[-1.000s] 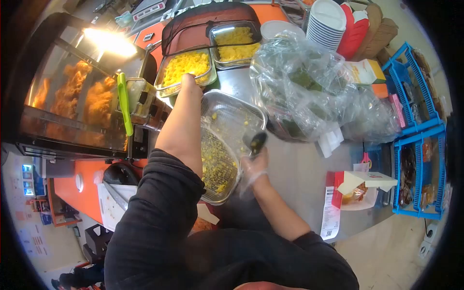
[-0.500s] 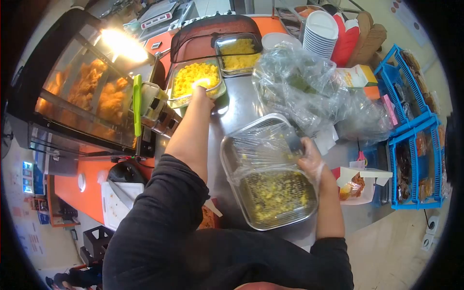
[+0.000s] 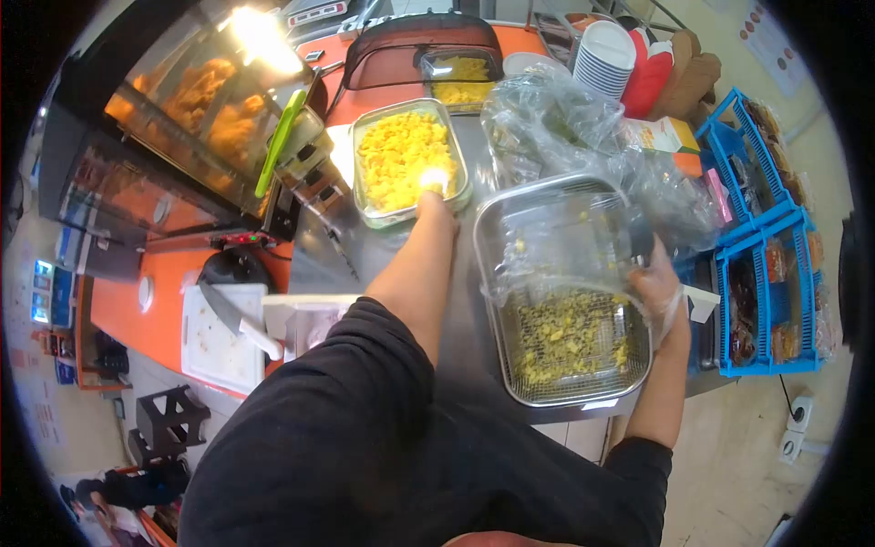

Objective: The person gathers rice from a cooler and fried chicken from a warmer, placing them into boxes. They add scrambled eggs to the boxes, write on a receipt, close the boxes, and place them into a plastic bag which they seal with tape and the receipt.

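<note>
My left hand (image 3: 434, 185) grips the near right corner of a glass dish (image 3: 365, 155) full of yellow food on the steel counter. My right hand (image 3: 658, 290), in a thin clear glove, holds the right rim of a metal tray (image 3: 497, 301) with a wire rack, yellow crumbs and a clear plastic lining. The tray lies directly right of my left forearm. A dark utensil seems to sit under my right fingers, but I cannot tell for sure.
A second glass dish (image 3: 463, 77) of yellow food sits behind, beside a dark mesh cover (image 3: 401, 41). Crumpled clear bags (image 3: 556, 118), stacked white plates (image 3: 609, 56) and blue crates (image 3: 761, 219) lie to the right. A heated display case (image 3: 182, 118) stands left, a cutting board with knife (image 3: 219, 333) below it.
The glass dish has come toward me with my left hand on it. My right hand has shifted the metal tray rightward, next to the blue crates.
</note>
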`<action>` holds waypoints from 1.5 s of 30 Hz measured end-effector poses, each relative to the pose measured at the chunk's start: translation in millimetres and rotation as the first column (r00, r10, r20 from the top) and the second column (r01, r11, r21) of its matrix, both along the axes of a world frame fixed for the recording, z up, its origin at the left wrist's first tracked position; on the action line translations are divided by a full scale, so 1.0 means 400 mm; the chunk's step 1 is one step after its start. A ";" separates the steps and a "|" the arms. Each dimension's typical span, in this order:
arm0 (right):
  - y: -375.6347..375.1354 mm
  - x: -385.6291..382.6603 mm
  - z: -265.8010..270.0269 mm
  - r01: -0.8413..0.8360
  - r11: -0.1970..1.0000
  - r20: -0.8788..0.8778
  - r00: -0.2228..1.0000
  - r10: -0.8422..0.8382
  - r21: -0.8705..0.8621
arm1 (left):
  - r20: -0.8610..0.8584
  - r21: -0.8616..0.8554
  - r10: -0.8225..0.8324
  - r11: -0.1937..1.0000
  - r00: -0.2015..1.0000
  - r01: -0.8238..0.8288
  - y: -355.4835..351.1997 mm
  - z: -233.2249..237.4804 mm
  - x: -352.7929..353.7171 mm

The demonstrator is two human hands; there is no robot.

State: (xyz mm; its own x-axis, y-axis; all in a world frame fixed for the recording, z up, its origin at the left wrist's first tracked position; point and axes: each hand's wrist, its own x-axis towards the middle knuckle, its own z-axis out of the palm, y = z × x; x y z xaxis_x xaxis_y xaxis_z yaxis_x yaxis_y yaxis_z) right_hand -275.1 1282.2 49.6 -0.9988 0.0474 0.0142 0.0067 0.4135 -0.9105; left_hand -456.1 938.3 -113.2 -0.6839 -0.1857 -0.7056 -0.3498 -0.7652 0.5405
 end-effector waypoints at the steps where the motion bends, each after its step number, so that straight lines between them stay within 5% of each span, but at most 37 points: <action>1: 0.007 0.006 0.033 0.013 0.995 -0.022 1.000 -0.011 0.102 | 0.024 0.034 -0.134 0.990 0.991 0.133 0.004 0.042 0.041; 3: 0.020 0.023 0.101 0.053 0.952 -0.067 0.997 -0.034 0.303 | -0.031 0.095 -0.386 0.917 0.922 0.387 0.024 0.233 0.154; 4: 0.007 0.015 0.133 0.090 0.966 -0.036 0.996 -0.083 0.243 | -0.110 0.334 -0.551 0.763 0.827 0.553 0.025 0.351 0.191; 5: -0.006 0.009 0.166 0.131 0.975 -0.004 0.991 -0.133 0.182 | -0.237 0.201 -0.666 0.679 0.708 0.706 0.004 0.425 0.212; 6: 0.041 -0.032 0.165 0.015 0.999 -0.057 0.998 -0.013 0.046 | -0.343 0.036 -0.750 0.591 0.566 0.806 -0.016 0.499 0.233; 7: 0.116 -0.067 0.157 -0.072 0.981 -0.222 0.969 0.112 0.180 | -0.582 -0.106 -0.730 0.507 0.360 0.856 -0.033 0.583 0.270; 9: -0.034 -0.046 0.313 -0.213 0.973 -0.076 0.976 0.206 -0.092 | -0.581 -0.198 -0.659 0.684 0.478 0.702 -0.080 0.690 0.371; 12: -0.204 0.098 0.460 -0.234 0.955 -0.147 0.967 0.209 -0.181 | -0.667 -0.374 -0.624 0.753 0.406 0.542 -0.134 0.744 0.584; 14: -0.436 0.175 0.588 -0.253 0.935 -0.139 0.965 0.225 -0.248 | -0.682 -0.162 -0.498 0.817 0.535 0.554 -0.283 0.820 0.716; 16: -0.601 0.104 0.541 -0.322 0.946 -0.379 0.880 0.287 -0.030 | -0.657 -0.165 -0.363 0.925 0.660 0.343 -0.448 0.798 0.819; 18: -0.824 0.024 0.504 -0.239 0.821 -0.296 0.850 0.435 0.518 | -0.599 -0.181 -0.226 0.973 0.769 0.145 -0.602 0.760 0.916; 19: -0.935 -0.016 0.487 -0.175 0.661 -0.256 0.827 0.501 0.729 | -0.570 -0.173 -0.179 0.980 0.802 0.096 -0.685 0.729 0.957; 20: -1.053 0.012 0.477 -0.071 0.247 -0.126 0.707 0.696 0.966 | -0.513 -0.182 -0.098 0.983 0.853 0.004 -0.753 0.715 1.007; 22: -1.315 0.080 0.508 -0.253 0.167 0.096 0.774 0.625 0.953 | -0.446 -0.218 0.043 0.963 0.894 -0.155 -0.858 0.697 1.092; 23: -1.398 0.066 0.455 -0.215 0.021 0.145 0.724 0.674 0.976 | -0.437 -0.239 0.104 0.944 0.894 -0.226 -0.903 0.690 1.130; 25: -1.477 0.052 0.358 -0.165 0.151 -0.006 0.653 0.757 0.975 | -0.404 -0.212 0.234 0.916 0.884 -0.340 -1.021 0.632 1.188; 27: -1.461 0.106 0.326 -0.142 0.519 -0.441 0.370 0.817 0.843 | -0.385 -0.202 0.366 0.862 0.847 -0.464 -1.161 0.568 1.225; 29: -1.413 0.137 0.282 -0.660 0.671 -0.257 0.621 0.741 0.338 | -0.370 -0.193 0.496 0.786 0.786 -0.587 -1.305 0.498 1.245; 31: -1.353 0.237 0.320 -0.633 0.738 -0.057 0.767 0.639 -0.234 | -0.381 -0.173 0.614 0.687 0.691 -0.706 -1.465 0.409 1.240; 35: -1.184 0.291 0.269 -0.388 0.811 0.113 0.871 0.477 -0.437 | -0.397 -0.264 0.705 0.526 0.588 -0.809 -1.796 0.145 1.196; 39: -1.005 0.293 0.231 -0.163 0.788 0.108 0.954 0.278 -0.593 | -0.385 -0.411 0.848 0.196 0.365 -0.890 -1.929 -0.042 1.126; 41: -0.945 0.297 0.222 -0.132 0.654 0.021 0.975 0.220 -0.745 | -0.410 -0.222 0.712 0.528 0.570 -0.819 -2.032 -0.193 1.169; 42: -0.880 0.292 0.195 -0.060 0.592 0.012 0.993 0.116 -0.804 | -0.308 -0.498 0.542 0.608 0.782 -0.618 -1.933 -0.110 1.160; 43: -0.846 0.306 0.195 0.060 0.657 0.046 0.998 -0.038 -0.751 | -0.232 -0.573 0.503 0.622 0.833 -0.534 -1.928 -0.092 1.151; 45: -0.833 0.315 0.224 0.041 0.598 0.035 0.999 -0.022 -0.801 | -0.092 -0.773 0.620 0.449 0.780 -0.448 -1.888 -0.015 1.113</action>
State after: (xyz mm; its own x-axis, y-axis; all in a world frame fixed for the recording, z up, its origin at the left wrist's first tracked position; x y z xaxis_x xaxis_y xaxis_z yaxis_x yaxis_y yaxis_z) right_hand -149.0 948.9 139.2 -0.9960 0.0617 -0.0642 0.0265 -0.4826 -0.8755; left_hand -10.8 183.2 -119.3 -0.1412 -0.9614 -0.2361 -0.1660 -0.2121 0.9630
